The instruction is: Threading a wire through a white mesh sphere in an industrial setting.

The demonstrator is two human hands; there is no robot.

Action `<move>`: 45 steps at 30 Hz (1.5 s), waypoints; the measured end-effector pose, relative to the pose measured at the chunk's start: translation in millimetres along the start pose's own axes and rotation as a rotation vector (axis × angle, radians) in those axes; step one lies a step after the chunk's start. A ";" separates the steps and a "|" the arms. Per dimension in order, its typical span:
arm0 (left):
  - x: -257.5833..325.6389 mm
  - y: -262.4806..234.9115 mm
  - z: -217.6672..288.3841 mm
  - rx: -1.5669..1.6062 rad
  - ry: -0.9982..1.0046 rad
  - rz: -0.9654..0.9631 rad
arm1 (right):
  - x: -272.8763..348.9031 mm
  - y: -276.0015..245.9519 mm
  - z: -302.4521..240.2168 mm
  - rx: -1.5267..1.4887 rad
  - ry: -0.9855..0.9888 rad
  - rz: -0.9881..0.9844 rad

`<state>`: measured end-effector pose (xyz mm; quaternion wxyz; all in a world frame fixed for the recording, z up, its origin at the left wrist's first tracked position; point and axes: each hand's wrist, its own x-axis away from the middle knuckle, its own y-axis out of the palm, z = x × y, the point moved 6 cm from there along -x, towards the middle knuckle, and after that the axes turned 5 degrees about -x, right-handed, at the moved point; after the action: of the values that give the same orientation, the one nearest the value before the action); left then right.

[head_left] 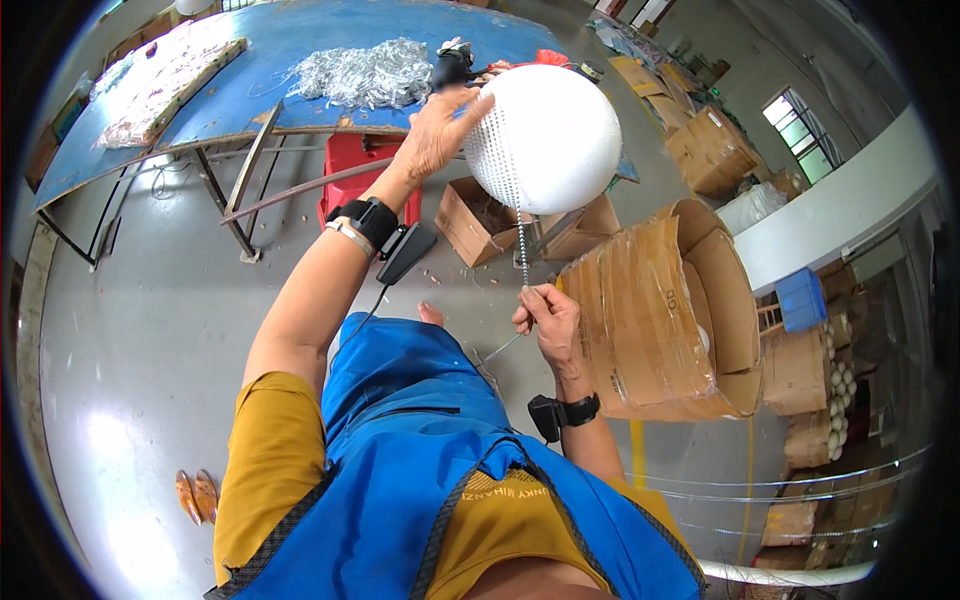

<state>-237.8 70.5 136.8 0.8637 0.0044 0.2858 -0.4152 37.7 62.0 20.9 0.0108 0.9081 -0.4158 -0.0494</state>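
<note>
A large white ball (560,135) hangs or is mounted in front of me, at the near edge of the blue table. Rows of small silvery beads (496,155) cover its left side. Against that beaded side lies my left hand (440,132), fingers stretched out and thumb apart. From the ball's underside a silvery bead strand (522,245) runs straight down to my right hand (553,320), which pinches it between thumb and fingers. The strand's tail continues below that hand toward the lower left. What supports the ball is hidden.
A blue table (270,60) carries a heap of silvery strands (375,75). Beneath it stand a red stool (350,170) and an open carton (470,225). To my right is a big cardboard box (640,320). A slanted bar (310,185) crosses left of the ball.
</note>
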 end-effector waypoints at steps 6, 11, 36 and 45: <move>1.7 3.7 6.7 -0.188 0.109 -0.036 | -15.9 -3.8 -0.5 -0.032 -0.059 0.016; 5.3 -6.2 7.1 -0.061 -0.003 0.091 | -26.3 -2.1 -13.9 -0.017 -0.097 0.012; 6.1 1.7 13.4 -0.099 -0.001 0.006 | -4.0 -25.5 -54.6 0.068 -0.078 -0.046; 1.5 9.5 5.7 -0.138 0.058 0.089 | 13.0 -37.3 -26.3 -0.040 0.020 -0.013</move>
<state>-227.5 74.2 138.7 0.8708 -0.0303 0.3382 -0.3555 76.8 76.0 43.8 0.0330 0.9109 -0.4085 -0.0485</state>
